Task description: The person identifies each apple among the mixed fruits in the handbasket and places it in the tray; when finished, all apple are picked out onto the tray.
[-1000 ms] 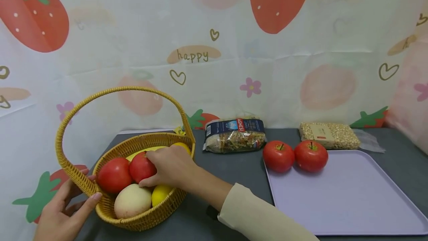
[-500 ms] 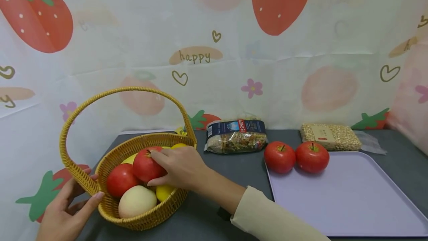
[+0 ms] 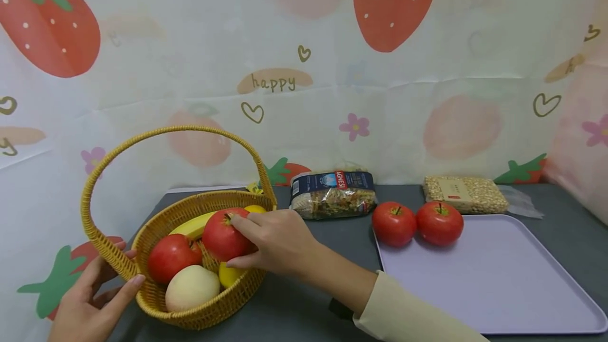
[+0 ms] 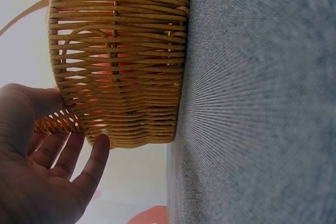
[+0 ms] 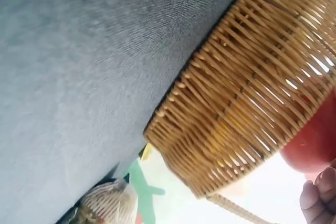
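Observation:
At the left of the head view stands a yellow wicker basket (image 3: 199, 322) with a tall arched handle. My left hand (image 3: 90, 300) grips the foot of that handle, thumb in front and fingers behind; the left wrist view shows the hand (image 4: 52, 166) at the woven rim. My right hand (image 3: 280, 239) pinches a red apple (image 3: 223, 236) over the right half of the basket. Inside lie another red apple (image 3: 171, 258), a pale peach-like fruit (image 3: 192, 287), a banana (image 3: 192, 226) and yellow fruits, one of them a lemon-like fruit (image 3: 229, 274) partly covered by the right hand.
A lilac tray (image 3: 494, 284) lies at the right, with two red apples (image 3: 394, 224) at its back left corner. Behind stand a bag of pasta (image 3: 333, 194) and a packet of pale grains (image 3: 465, 193). A printed cloth (image 3: 304, 25) hangs along the table's back edge.
My right hand has lifted the apple from among the fruit and moved it right, uncovering more of the banana. The left hand keeps its grip on the basket.

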Available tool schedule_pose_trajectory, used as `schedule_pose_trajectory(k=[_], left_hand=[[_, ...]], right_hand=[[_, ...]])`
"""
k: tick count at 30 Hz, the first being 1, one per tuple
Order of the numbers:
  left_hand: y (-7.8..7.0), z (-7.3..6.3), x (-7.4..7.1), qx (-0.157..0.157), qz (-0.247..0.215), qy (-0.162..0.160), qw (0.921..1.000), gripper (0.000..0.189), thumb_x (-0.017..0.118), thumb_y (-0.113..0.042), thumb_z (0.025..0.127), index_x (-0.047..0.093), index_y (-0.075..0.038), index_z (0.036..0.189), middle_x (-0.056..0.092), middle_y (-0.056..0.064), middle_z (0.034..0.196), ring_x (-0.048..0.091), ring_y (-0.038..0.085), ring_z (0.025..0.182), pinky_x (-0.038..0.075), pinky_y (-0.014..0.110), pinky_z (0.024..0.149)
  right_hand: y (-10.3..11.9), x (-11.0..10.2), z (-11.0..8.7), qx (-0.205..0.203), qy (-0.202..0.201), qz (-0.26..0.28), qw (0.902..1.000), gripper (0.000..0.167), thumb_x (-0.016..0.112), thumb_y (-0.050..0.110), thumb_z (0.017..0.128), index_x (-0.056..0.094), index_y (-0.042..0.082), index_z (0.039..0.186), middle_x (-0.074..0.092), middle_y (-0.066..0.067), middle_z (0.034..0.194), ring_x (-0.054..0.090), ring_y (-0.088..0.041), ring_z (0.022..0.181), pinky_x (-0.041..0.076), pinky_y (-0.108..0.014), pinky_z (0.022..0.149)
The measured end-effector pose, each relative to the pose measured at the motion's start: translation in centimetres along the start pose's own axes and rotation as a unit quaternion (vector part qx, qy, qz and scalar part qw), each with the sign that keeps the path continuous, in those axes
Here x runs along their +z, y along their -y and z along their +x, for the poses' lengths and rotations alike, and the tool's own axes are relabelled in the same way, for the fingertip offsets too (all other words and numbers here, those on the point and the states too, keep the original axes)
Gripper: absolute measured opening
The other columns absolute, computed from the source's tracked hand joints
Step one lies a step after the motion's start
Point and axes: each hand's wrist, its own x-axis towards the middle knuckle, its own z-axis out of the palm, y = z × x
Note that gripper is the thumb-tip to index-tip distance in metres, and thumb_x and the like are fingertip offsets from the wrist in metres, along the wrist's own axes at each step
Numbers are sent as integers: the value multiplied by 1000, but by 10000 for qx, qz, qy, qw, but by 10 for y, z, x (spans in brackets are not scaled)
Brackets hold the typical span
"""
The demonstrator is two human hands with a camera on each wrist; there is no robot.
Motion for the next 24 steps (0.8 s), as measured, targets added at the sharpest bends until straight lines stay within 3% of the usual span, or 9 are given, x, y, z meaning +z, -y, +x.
schedule_pose_trajectory(k=[6,24], left_hand=[[-1,0,0,24,46,65,10000,67,73,-31,94,42,-7,148,58,12,129,53,-10,94,54,15,64],[2,1,0,128,5,-16,9999,67,74,-31,93,44,-7,147,61,11,127,55,-9,95,55,16,64]], right_hand=[[-2,-15,-10,107,-176,104,9997,58,89,52,71,71,12,108,69,2,82,64,-9,64,54,-21,60],[-18,-62,-42,354,-481,-292,9978,68,91,54,66,73,9,114,70,-1,86,67,-12,67,57,-24,65]])
